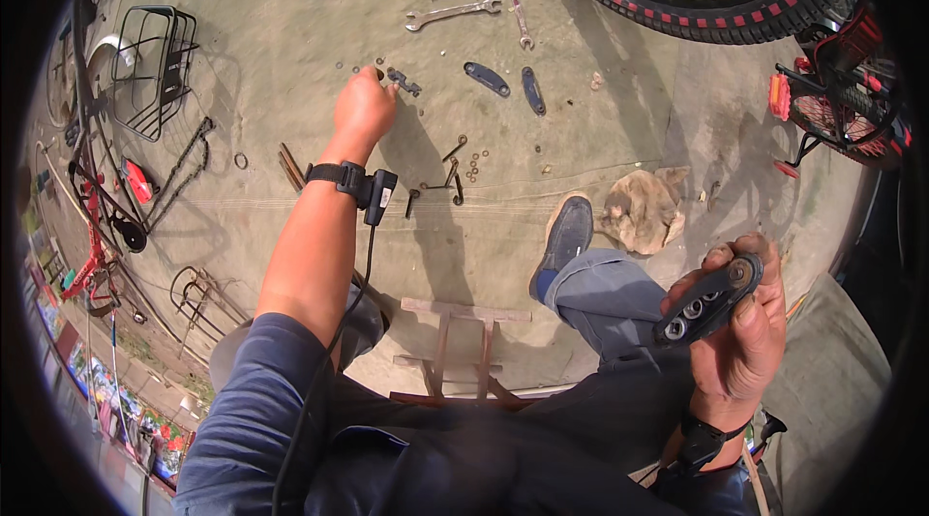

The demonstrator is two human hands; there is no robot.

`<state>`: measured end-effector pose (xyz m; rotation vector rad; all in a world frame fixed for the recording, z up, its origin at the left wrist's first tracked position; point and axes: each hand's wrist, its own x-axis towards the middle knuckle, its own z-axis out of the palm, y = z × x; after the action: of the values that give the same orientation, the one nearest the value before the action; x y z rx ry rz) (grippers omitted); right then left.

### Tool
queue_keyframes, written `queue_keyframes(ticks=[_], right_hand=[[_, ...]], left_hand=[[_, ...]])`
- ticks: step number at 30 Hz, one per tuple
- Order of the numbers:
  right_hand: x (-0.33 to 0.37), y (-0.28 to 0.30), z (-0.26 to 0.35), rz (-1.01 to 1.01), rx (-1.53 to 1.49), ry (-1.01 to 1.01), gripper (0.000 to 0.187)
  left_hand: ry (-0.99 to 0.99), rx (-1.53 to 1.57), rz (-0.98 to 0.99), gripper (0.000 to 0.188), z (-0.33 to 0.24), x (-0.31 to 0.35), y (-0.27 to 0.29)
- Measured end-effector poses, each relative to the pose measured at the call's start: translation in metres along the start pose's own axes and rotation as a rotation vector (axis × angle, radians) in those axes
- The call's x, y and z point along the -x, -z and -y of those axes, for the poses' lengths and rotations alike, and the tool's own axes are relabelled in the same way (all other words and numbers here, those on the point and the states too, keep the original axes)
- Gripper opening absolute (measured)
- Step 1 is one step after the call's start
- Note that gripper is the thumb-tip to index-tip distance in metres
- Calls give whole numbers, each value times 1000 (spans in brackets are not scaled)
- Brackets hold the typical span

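My left hand (366,110) reaches out over the mat with its fingers curled together, and the fingertips are mostly hidden. Right beside them lies a small dark metal piece with notches (406,83). A few washers (356,69) rest close to the same fingertips. At the lower right, my right hand (750,337) is raised, gripping a black oblong multi-tool (711,301) with several round metal sockets in its side. Two dark oblong plates (486,79) with rounded ends lie on the mat between the hands, farther out.
Open-end wrenches (453,13) lie at the far middle. Hex keys (456,177) and small nuts (473,166) lie nearer. A bicycle wheel (677,28) stands at the far right, a rag (644,211) by my shoe (569,231). Left are a black wire basket (155,71) and a chain (184,168).
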<state>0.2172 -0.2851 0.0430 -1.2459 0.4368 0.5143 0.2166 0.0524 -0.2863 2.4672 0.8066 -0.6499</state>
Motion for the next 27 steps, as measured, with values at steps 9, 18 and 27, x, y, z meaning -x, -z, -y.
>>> queue_keyframes(ticks=[9, 18, 27], right_hand=[[-12, 5, 3, -39, -25, -66, 55], [-12, -5, 4, -48, -6, -25, 55], [-4, -25, -3, 78, -114, -46, 43]], left_hand=[[11, -38, -51, 41, -15, -20, -16], [62, 638, 117, 28, 4, -14, -19], [22, 1525, 388, 18, -22, 57, 57]])
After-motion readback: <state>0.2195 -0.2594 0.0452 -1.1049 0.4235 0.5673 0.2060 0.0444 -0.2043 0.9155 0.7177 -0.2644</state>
